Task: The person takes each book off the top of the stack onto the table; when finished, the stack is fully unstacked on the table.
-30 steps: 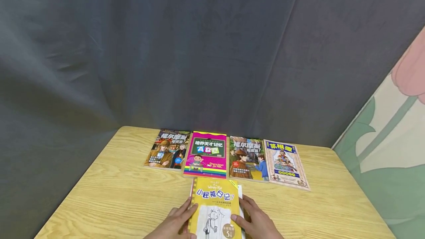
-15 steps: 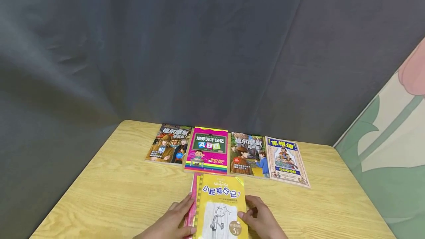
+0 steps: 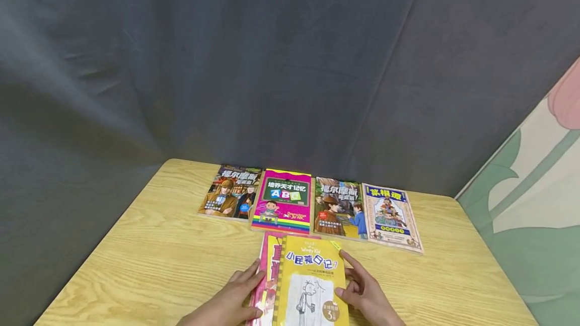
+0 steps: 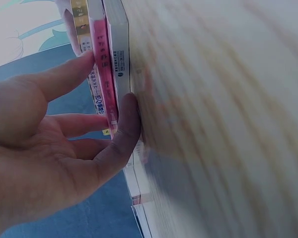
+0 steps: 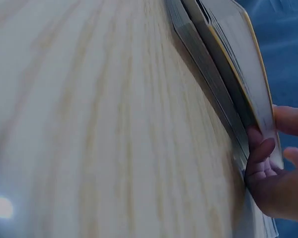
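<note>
A yellow comic-diary book (image 3: 312, 278) lies on top of a pink book (image 3: 271, 286) at the table's near edge. Under the pink one, the left wrist view shows a thicker white-spined book (image 4: 120, 44). My left hand (image 3: 233, 293) touches the stack's left side, its thumb and fingertips against the spines. On the other side, my right hand (image 3: 369, 293) grips the yellow book's right edge, thumb on the cover. In the right wrist view, fingers curl under that yellow-edged book (image 5: 260, 74), which is raised a little off the books below.
Behind the stack, a row of books lies flat: a detective book (image 3: 232, 192), a magenta ABC book (image 3: 283, 202), a second detective book (image 3: 340, 210) and a cream book (image 3: 393, 218). A dark grey curtain (image 3: 272, 64) hangs behind the wooden table (image 3: 149, 265).
The yellow book has slid right with my right hand, uncovering more of the pink book beneath. My left hand has stayed at the stack's left side.
</note>
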A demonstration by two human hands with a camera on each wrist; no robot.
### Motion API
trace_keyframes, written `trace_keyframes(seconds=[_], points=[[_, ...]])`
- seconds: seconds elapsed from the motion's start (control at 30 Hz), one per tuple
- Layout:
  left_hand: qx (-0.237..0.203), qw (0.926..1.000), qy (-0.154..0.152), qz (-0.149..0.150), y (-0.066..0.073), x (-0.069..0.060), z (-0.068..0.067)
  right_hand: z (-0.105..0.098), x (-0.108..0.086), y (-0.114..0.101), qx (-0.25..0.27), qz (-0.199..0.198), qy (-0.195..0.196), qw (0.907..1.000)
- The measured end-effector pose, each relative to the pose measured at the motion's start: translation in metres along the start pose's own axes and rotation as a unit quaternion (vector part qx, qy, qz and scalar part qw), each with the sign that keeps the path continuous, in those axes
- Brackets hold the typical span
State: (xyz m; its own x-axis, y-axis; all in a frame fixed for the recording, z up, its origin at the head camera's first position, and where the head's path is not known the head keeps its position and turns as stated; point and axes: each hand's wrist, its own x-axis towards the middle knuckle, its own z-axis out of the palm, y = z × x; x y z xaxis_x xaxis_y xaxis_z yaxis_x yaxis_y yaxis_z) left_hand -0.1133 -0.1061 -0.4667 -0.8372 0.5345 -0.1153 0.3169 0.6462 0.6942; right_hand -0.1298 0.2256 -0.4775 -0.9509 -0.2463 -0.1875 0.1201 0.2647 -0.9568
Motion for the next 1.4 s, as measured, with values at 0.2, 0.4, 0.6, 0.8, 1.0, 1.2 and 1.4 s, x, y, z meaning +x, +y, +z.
trace_keyframes(seconds=[0.2, 0.4, 0.6, 0.8, 1.0, 1.2, 1.4], points=[[0.001, 1.0000, -0.005, 0.004, 0.001, -0.001, -0.001, -0.002, -0.002, 0.003, 0.034, 0.009, -0.015, 0.9993], [0.001, 1.0000, -0.002, 0.004, 0.000, 0.000, -0.001, -0.004, -0.004, -0.002, 0.003, 0.030, 0.017, 0.9994], [0.000, 1.0000, -0.002, 0.004, 0.000, -0.001, 0.003, -0.016, -0.017, -0.013, -0.002, 0.059, 0.077, 0.9953], [0.007, 0.9999, 0.002, 0.011, 0.000, -0.001, 0.002, -0.052, -0.036, -0.016, 0.024, 0.087, 0.110, 0.9899], [0.005, 1.0000, 0.001, 0.005, 0.001, -0.004, -0.001, -0.092, -0.054, -0.004, -0.015, 0.124, 0.106, 0.9865], [-0.004, 1.0000, 0.004, 0.006, 0.003, -0.006, 0.000, -0.114, -0.063, 0.009, -0.074, 0.153, 0.109, 0.9794], [-0.005, 0.9999, 0.010, 0.011, 0.006, -0.008, -0.001, -0.116, -0.059, 0.018, -0.118, 0.127, 0.136, 0.9755]])
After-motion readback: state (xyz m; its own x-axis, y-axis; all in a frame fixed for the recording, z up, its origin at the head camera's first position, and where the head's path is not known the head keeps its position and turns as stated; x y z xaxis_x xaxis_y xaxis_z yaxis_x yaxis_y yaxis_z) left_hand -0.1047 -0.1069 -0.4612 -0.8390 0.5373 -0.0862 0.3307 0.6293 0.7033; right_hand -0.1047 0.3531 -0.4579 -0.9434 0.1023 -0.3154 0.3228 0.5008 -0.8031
